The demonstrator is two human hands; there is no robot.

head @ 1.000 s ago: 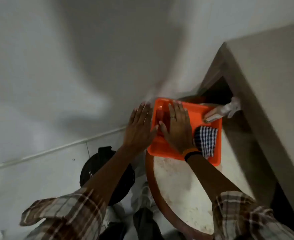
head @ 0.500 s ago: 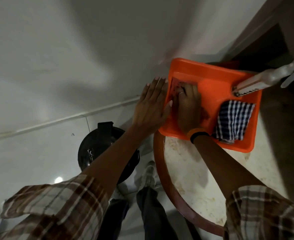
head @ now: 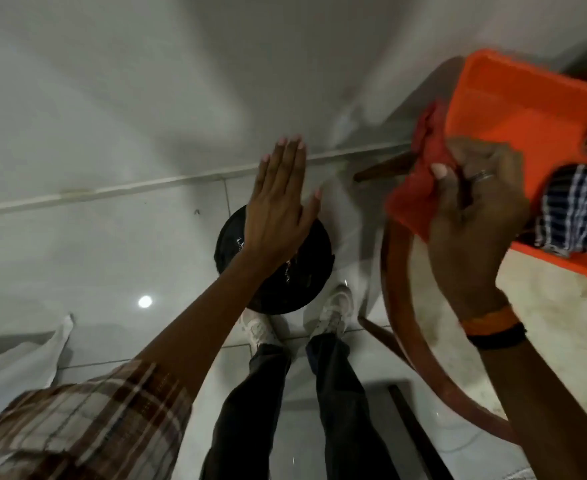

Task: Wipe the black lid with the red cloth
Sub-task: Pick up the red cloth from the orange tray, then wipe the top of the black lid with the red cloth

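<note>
A round black lid [head: 299,271] sits low on the floor by my feet, partly covered by my left forearm. My left hand [head: 280,199] hovers flat above its far edge, fingers straight and apart, holding nothing. My right hand [head: 472,209] grips the red cloth [head: 423,168] at the left rim of the orange tray [head: 527,112], the cloth bunched and lifted over the rim.
The orange tray rests on a round pale table [head: 544,358] with a brown rim. A blue-and-white checked cloth [head: 583,213] lies in the tray. My white shoes [head: 333,306] stand beside the lid. White fabric [head: 25,358] lies on the tiled floor at the left.
My right hand has closed on the red cloth and drawn it out over the tray's left rim. My left hand left the tray's edge and moved left over the black lid.
</note>
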